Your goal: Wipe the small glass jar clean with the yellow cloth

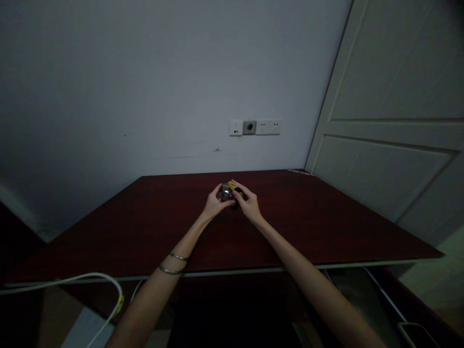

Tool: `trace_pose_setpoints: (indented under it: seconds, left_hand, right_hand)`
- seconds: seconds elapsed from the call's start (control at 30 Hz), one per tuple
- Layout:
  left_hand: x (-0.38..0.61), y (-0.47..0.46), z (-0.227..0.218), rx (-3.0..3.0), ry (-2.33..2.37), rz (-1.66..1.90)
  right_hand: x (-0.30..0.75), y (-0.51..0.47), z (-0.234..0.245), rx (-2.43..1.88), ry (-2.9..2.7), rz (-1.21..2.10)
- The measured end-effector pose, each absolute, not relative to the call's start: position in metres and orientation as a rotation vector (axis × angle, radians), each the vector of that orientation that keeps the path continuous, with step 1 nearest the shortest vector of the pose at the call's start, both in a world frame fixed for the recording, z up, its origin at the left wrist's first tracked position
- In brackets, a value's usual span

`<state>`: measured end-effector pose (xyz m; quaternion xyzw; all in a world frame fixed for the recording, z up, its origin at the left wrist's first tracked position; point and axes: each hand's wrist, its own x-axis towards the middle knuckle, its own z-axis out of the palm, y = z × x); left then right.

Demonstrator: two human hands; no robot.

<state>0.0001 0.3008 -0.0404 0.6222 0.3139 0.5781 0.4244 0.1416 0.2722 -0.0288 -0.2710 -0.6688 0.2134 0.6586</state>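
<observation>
Above the middle of the dark red desk [174, 222], both of my hands meet at one small object. Its left part is a shiny, dark, see-through piece [226, 192], gripped between the thumb and fingers of my left hand [213, 203]. My right hand [250, 204] closes on a yellow-and-black piece [235, 188] right against it. Fingers cover much of both, and I cannot tell exactly what they are or whether they are joined. Two bracelets [170, 269] circle my left wrist.
Behind the desk, a pale wall carries a row of sockets [268, 127] and a grey switch plate [249, 127]. A white panelled door [391, 96] stands at the right. A white cable [90, 275] with a yellow tag loops over the front left edge. A phone-like item [418, 335] lies below right.
</observation>
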Motion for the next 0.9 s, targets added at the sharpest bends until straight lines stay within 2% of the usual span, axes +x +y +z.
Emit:
trace_pose_setpoints:
  seconds: [0.23, 0.47, 0.7, 0.9]
  left_hand:
    - [0.005, 0.293, -0.038, 1.513, 0.777, 1.415]
    - [0.002, 0.3, -0.039, 1.547, 0.817, 1.462]
    - [0.002, 0.297, -0.039, 1.647, 0.847, 1.457]
    - [0.001, 0.301, -0.042, 1.681, 0.943, 1.475]
  right_hand:
    - [0.146, 0.281, -0.03, -0.658, -1.432, 0.586]
    - [0.144, 0.269, -0.027, -0.577, -1.651, 0.393]
    - [0.154, 0.282, -0.012, -0.672, -1.702, 0.413]
    - [0.159, 0.266, -0.01, -0.571, -2.026, 0.201]
